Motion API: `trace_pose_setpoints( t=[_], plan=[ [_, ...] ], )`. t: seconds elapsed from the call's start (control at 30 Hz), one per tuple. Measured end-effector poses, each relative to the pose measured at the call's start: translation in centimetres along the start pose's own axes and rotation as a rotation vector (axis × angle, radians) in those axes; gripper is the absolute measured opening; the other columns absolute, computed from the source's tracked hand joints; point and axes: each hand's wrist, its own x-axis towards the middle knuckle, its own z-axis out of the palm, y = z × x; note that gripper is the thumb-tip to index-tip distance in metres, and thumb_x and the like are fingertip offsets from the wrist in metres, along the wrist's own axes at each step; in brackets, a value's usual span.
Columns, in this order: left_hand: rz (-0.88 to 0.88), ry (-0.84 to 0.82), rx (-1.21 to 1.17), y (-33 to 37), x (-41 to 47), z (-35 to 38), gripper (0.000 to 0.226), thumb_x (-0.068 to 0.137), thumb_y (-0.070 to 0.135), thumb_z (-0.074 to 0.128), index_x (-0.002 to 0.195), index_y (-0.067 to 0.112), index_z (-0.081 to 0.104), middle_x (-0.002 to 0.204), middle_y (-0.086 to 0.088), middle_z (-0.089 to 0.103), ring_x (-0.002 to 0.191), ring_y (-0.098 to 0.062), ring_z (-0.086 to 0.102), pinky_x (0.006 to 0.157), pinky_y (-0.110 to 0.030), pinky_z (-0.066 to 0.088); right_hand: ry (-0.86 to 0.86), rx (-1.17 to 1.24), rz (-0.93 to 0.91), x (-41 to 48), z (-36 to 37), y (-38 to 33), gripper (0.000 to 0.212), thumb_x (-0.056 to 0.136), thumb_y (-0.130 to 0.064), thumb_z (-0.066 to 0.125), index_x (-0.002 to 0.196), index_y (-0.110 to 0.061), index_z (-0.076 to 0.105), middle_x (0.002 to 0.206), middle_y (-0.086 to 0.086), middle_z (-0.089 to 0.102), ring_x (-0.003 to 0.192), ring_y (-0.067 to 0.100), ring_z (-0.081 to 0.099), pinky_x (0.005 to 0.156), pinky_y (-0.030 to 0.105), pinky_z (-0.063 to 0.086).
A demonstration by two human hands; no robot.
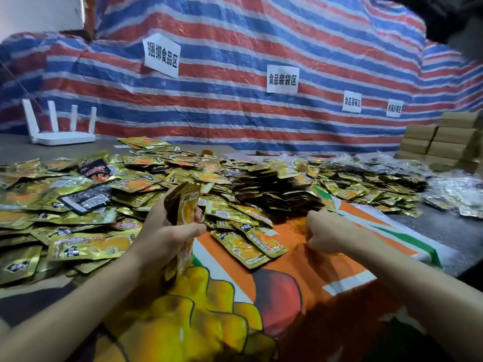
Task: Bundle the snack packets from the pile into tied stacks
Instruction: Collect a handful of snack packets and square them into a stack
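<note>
At a grey counter heaped with loose gold foil snack packets, a person's left hand clamped its grip on a small upright stack. The right hand curled nearby, contents unclear. Gathering seemed under way, with tying still ahead.

The pile of packets covers the tabletop ahead and to the left, its near edge on a printed sheet before me. My left grip holds a stack above that edge, my right grip beside it over the sheet. Behind the pile, a router stands on the left and boxes on the right, perhaps stacked on the tabletop.
</note>
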Motion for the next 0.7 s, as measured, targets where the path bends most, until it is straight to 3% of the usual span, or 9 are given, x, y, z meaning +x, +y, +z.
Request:
trace_pose_setpoints(
  t=[0.13,0.23,0.3,0.4,0.53,0.63,0.7],
  plan=[
    [-0.052,0.032,-0.064,-0.2,-0.5,-0.5,0.047,0.059,0.014,0.072,0.101,-0.006,0.060,0.082,-0.008,0.061,0.077,-0.023,0.059,0.076,-0.040,0.046,0.056,0.107,0.056,0.1,-0.4,0.4,0.024,0.078,-0.009,0.058,0.058,-0.014,0.044,0.057,0.002,0.045,0.051,0.021,0.042,0.045,0.028,0.028],
    [-0.103,0.060,-0.178,0.2,-0.4,-0.7,0.049,0.058,0.008,0.070,0.102,-0.011,0.058,0.083,-0.012,0.059,0.077,-0.028,0.057,0.075,-0.041,0.046,0.215,0.279,0.131,0.3,-2.1,0.9,0.018,0.080,-0.008,0.061,0.066,-0.012,0.071,0.062,0.004,0.066,0.057,0.021,0.061,0.045,0.029,0.044],
    [-0.110,0.068,-0.246,0.6,-0.1,-1.0,0.050,0.058,0.003,0.065,0.104,-0.015,0.056,0.083,-0.015,0.056,0.080,-0.031,0.059,0.079,-0.045,0.049,0.293,0.414,0.119,0.4,-3.5,0.7,0.016,0.084,-0.010,0.065,0.073,-0.014,0.076,0.063,0.003,0.069,0.056,0.017,0.061,0.041,0.022,0.042],
    [-0.134,0.082,-0.318,1.3,0.4,-1.7,0.048,0.060,0.002,0.063,0.108,-0.006,0.061,0.083,-0.013,0.059,0.084,-0.033,0.063,0.083,-0.047,0.052,0.324,0.690,-0.019,0.7,-5.5,-1.8,0.010,0.091,-0.020,0.071,0.083,-0.019,0.078,0.068,-0.006,0.069,0.059,0.007,0.061,0.045,0.017,0.043],
    [-0.159,0.090,-0.233,2.1,0.8,-2.7,0.047,0.060,0.006,0.068,0.106,-0.004,0.063,0.086,-0.008,0.065,0.079,-0.027,0.059,0.073,-0.041,0.049,0.214,0.973,-0.236,0.7,-6.9,-8.7,0.007,0.092,-0.026,0.073,0.085,-0.025,0.075,0.066,-0.014,0.068,0.052,-0.010,0.058,0.044,0.007,0.040],
    [-0.140,0.138,-0.142,2.4,0.8,-3.9,0.051,0.058,0.013,0.078,0.106,-0.002,0.065,0.081,-0.005,0.065,0.073,-0.020,0.064,0.072,-0.038,0.053,0.143,1.073,-0.400,0.9,-7.2,-14.3,0.007,0.093,-0.024,0.072,0.087,-0.022,0.073,0.068,-0.011,0.068,0.050,-0.009,0.056,0.046,0.008,0.040],
    [-0.116,0.193,-0.106,2.3,0.4,-5.0,0.052,0.057,0.013,0.082,0.106,0.003,0.065,0.087,-0.012,0.065,0.079,-0.029,0.067,0.079,-0.043,0.055,0.100,1.111,-0.491,1.1,-7.0,-17.6,0.007,0.094,-0.022,0.071,0.088,-0.020,0.073,0.071,-0.009,0.068,0.051,-0.008,0.055,0.047,0.009,0.039]
  ],
)
